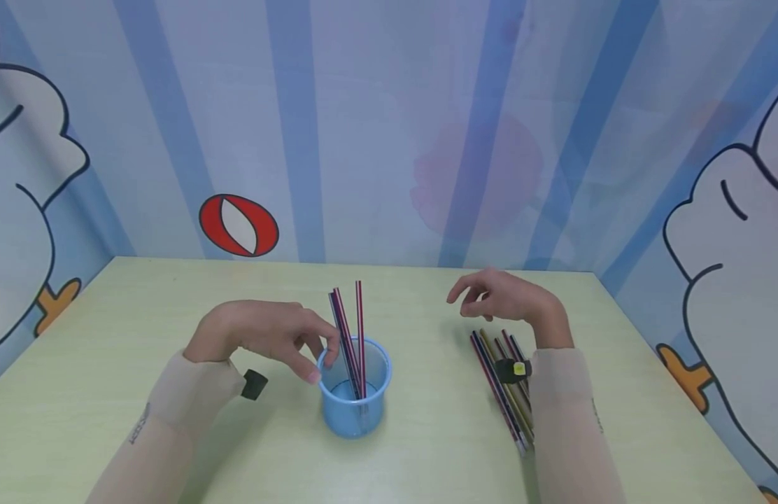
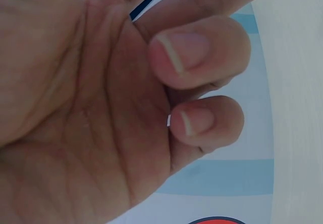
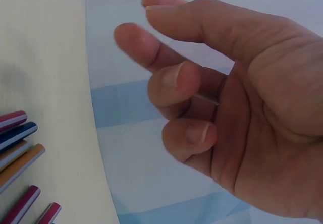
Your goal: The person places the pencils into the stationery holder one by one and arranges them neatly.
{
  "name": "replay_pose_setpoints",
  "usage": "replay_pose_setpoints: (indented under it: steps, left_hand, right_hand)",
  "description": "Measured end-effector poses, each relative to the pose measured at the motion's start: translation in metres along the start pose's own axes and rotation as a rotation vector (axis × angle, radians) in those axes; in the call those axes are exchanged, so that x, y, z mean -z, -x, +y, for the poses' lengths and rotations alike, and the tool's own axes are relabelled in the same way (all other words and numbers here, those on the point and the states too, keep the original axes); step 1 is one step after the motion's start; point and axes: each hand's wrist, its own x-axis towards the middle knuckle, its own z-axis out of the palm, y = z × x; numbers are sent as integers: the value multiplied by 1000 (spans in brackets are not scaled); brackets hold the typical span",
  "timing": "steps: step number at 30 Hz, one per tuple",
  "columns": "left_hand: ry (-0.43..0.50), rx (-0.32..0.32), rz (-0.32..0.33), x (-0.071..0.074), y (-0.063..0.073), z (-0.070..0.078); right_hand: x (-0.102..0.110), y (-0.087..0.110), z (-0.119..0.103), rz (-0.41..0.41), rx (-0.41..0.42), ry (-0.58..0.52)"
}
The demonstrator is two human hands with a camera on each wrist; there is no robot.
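Note:
A light blue plastic cup (image 1: 353, 418) stands upright left of the table's middle. Several slim striped pencils (image 1: 361, 322), red and dark blue, lean in it with their upper ends above the rim. My left hand (image 1: 282, 337) pinches the cup's left rim, thumb outside and a finger over the inside; its ring and little fingers are curled in the left wrist view. To the right, my right hand (image 1: 499, 297) hovers with loosely bent fingers and nothing in them. Below it lies a bunch of striped pencils (image 1: 499, 392) in red, dark blue and gold, partly hidden by the right forearm.
The pale wooden table (image 1: 427, 448) ends at a blue striped backdrop (image 1: 376, 140) with cartoon prints, which also rises at both sides. A black wrist mount (image 1: 255, 385) sits by the left cuff, and another dark mount (image 1: 510, 371) by the right cuff overlaps the loose pencils.

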Motion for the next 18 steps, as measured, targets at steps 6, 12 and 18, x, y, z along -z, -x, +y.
replay_pose_setpoints:
  steps: [6, 12, 18]
  left_hand:
    - [4, -1, -2, 0, 0, 0]
    - [8, 5, -3, 0, 0, 2]
    - [8, 13, 0, 0, 1, 2]
  right_hand:
    - [0, 2, 7, -102, -92, 18]
    - [0, 4, 13, -153, -167, 13]
    - [0, 5, 16, -150, -261, 48]
